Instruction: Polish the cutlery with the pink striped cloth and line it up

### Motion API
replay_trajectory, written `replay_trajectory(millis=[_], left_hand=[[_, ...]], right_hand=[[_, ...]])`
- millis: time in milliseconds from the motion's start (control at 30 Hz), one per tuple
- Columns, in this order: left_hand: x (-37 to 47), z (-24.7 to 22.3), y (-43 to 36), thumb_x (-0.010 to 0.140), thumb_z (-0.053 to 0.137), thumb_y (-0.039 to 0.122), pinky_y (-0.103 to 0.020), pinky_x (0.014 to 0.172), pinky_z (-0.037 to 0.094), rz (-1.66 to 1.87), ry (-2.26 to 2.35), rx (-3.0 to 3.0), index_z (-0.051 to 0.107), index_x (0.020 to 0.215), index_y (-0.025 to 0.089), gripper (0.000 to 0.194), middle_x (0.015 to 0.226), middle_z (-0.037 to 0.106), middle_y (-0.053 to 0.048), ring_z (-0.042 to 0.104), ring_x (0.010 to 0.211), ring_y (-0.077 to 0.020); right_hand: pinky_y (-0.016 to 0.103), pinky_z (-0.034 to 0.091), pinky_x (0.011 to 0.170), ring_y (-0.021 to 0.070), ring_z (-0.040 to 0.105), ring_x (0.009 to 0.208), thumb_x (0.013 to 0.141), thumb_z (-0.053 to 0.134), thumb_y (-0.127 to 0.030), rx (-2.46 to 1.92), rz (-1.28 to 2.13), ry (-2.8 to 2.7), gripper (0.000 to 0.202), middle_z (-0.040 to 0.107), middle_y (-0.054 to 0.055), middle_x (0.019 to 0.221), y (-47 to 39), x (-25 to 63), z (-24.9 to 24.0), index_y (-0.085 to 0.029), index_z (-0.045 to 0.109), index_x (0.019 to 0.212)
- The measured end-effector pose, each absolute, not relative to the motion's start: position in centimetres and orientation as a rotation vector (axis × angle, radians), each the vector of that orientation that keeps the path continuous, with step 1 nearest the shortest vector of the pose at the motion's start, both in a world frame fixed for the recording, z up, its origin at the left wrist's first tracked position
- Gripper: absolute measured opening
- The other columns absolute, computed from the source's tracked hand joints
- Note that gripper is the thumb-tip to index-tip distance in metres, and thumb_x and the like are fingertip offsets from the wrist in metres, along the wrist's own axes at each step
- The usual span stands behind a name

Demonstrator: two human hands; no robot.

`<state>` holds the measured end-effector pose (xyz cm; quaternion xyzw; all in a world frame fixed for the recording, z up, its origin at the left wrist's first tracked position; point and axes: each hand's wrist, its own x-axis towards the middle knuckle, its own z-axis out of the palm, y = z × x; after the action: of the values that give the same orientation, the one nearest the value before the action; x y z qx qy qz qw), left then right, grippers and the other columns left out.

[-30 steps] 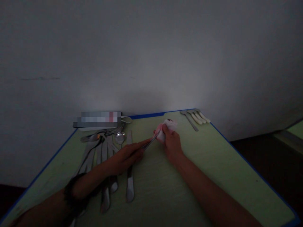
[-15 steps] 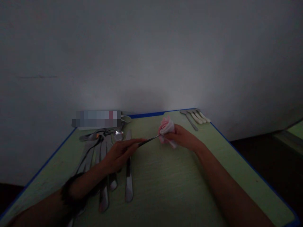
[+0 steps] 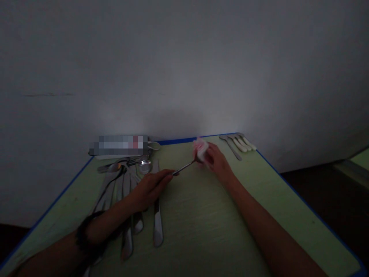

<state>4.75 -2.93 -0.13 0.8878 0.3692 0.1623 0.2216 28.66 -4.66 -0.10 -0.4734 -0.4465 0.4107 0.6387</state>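
Observation:
My left hand, with a dark band at the wrist, is closed round the handle of a slim metal utensil. The utensil points up and to the right above the table. Its far end widens and is partly covered by a crumpled pink and white cloth, so I cannot tell whether it is a spoon or a fork. My right hand pinches the cloth against that end; cloth and fingers are slightly blurred. Beneath and beside my left forearm lie loose knives, including a table knife, and a shiny spoon.
Several pieces of cutlery with white handles and a metal-handled one lie at the back right. At the back left stands a blurred-out box. The green table has a blue edge and meets a grey wall.
My right hand and the cloth have moved slightly up, uncovering more of the utensil's widened end. My left hand has shifted a little, still holding the handle.

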Motion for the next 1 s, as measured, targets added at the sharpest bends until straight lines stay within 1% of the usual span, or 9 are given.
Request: replay_trajectory(millis=[100, 167, 233, 300, 400, 500, 633, 833, 1000], left_hand=[[4.6, -0.3, -2.8, 0.093, 0.031, 0.035, -0.022, 0.059, 0.043, 0.434, 1.027, 2.471, 0.057, 0.113, 0.019, 0.036, 0.069, 0.066, 0.001, 0.061, 0.063, -0.0136], [4.5, -0.5, -2.8, 0.093, 0.031, 0.033, -0.023, 0.066, 0.045, 0.41, 0.978, 2.514, 0.056, 0.115, 0.019, 0.036, 0.082, 0.07, -0.001, 0.064, 0.073, -0.0153], [4.4, -0.7, -2.9, 0.093, 0.032, 0.031, -0.025, 0.073, 0.046, 0.398, 0.902, 2.574, 0.055, 0.117, 0.019, 0.035, 0.095, 0.07, -0.004, 0.065, 0.082, -0.0168], [4.3, -0.9, -2.9, 0.093, 0.032, 0.029, -0.027, 0.077, 0.046, 0.401, 0.857, 2.628, 0.055, 0.118, 0.018, 0.036, 0.1, 0.069, -0.006, 0.064, 0.086, -0.0175], [4.3, -1.0, -2.9, 0.093, 0.031, 0.029, -0.028, 0.076, 0.047, 0.399, 0.872, 2.671, 0.056, 0.116, 0.017, 0.035, 0.098, 0.07, -0.006, 0.065, 0.084, -0.0178], [4.4, -1.1, -2.8, 0.093, 0.032, 0.03, -0.028, 0.073, 0.048, 0.428, 0.883, 2.695, 0.057, 0.115, 0.018, 0.035, 0.096, 0.071, -0.006, 0.066, 0.08, -0.0176], [4.3, -1.3, -2.7, 0.092, 0.032, 0.03, -0.028, 0.072, 0.048, 0.45, 0.906, 2.716, 0.056, 0.116, 0.018, 0.036, 0.092, 0.071, -0.006, 0.066, 0.074, -0.0168], [4.6, -0.9, -2.7, 0.093, 0.032, 0.033, -0.026, 0.07, 0.047, 0.402, 1.013, 2.628, 0.058, 0.115, 0.018, 0.038, 0.087, 0.072, -0.005, 0.066, 0.074, -0.017], [5.0, -0.1, -2.7, 0.092, 0.033, 0.035, -0.022, 0.064, 0.045, 0.461, 1.098, 2.48, 0.061, 0.109, 0.019, 0.036, 0.083, 0.07, -0.001, 0.064, 0.07, -0.0157]], right_hand=[[0.036, 0.033, 0.101, 0.0191, 0.046, 0.115, 0.072, 0.057, -0.016, -1.085, 0.757, -1.427, 0.039, 0.054, 0.005, 0.122, -5.2, 28.3, -0.3, -0.024, 0.06, 0.11], [0.038, 0.03, 0.103, 0.0193, 0.047, 0.116, 0.073, 0.056, -0.013, -1.114, 0.64, -1.665, 0.045, 0.054, 0.006, 0.124, -5.3, 28.6, -0.7, -0.025, 0.057, 0.116], [0.039, 0.035, 0.098, 0.0196, 0.052, 0.11, 0.073, 0.057, -0.013, -1.144, 0.624, -1.79, 0.045, 0.058, 0.006, 0.119, -5.3, 29.1, -0.9, -0.026, 0.057, 0.116], [0.037, 0.04, 0.091, 0.0199, 0.057, 0.101, 0.073, 0.059, -0.015, -1.165, 0.636, -1.885, 0.043, 0.063, 0.005, 0.112, -5.3, 29.8, -0.8, -0.026, 0.059, 0.114], [0.034, 0.045, 0.08, 0.02, 0.062, 0.088, 0.07, 0.062, -0.016, -1.171, 0.637, -2.007, 0.041, 0.068, 0.004, 0.1, -5.3, 30.4, -0.5, -0.025, 0.062, 0.11], [0.03, 0.045, 0.075, 0.0195, 0.064, 0.082, 0.063, 0.064, -0.009, -1.15, 0.566, -2.048, 0.043, 0.071, 0.002, 0.092, -5.3, 30.5, -0.3, -0.027, 0.067, 0.102], [0.029, 0.043, 0.075, 0.0193, 0.064, 0.082, 0.061, 0.064, -0.006, -1.167, 0.491, -1.999, 0.041, 0.072, 0.0, 0.089, -5.2, 30.6, -0.3, -0.028, 0.07, 0.095], [0.022, 0.038, 0.06, 0.0137, 0.059, 0.063, 0.065, 0.066, -0.021, -1.244, 0.679, -1.811, 0.026, 0.07, -0.003, 0.074, -4.7, 31.4, -1.0, -0.024, 0.071, 0.091], [0.021, 0.035, 0.055, 0.0114, 0.051, 0.058, 0.069, 0.064, -0.026, -1.293, 0.689, -1.49, 0.017, 0.065, -0.002, 0.067, -4.5, 30.8, -1.9, -0.018, 0.07, 0.082]])
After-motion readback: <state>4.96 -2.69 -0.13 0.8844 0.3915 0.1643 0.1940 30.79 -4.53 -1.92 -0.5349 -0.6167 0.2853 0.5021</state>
